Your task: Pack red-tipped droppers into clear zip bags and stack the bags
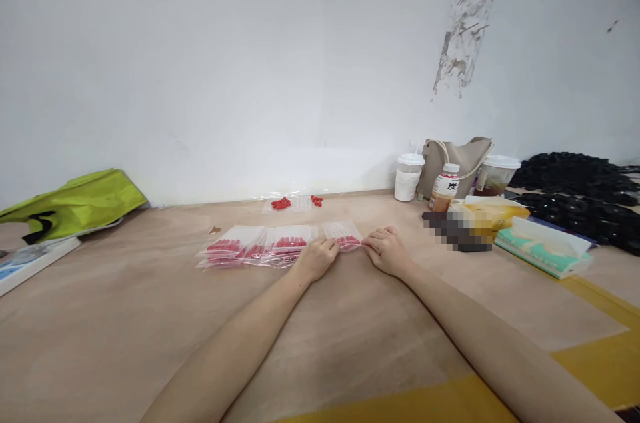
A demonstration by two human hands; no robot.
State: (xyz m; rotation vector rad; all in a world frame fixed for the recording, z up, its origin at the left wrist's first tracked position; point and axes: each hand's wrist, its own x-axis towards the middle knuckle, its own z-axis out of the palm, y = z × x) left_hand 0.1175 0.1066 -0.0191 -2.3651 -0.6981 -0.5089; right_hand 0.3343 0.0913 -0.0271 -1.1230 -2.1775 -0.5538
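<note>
A row of small clear plastic bags [260,246] filled with red pieces lies across the wooden table [125,316]. My left hand [316,257] and my right hand [386,249] both pinch the rightmost bag [345,236] at its near edge, one at each side, fingers curled. Farther back by the wall lie loose red pieces [281,203] on a clear bag, with a smaller red clump [317,200] beside them.
A lime-green bag [75,203] and a white flat box [30,263] sit at the left. At the right stand two lidded cups [409,176], a bottle [445,187], a beige handbag [463,156], a tissue pack [543,248] and heaps of black parts [580,196].
</note>
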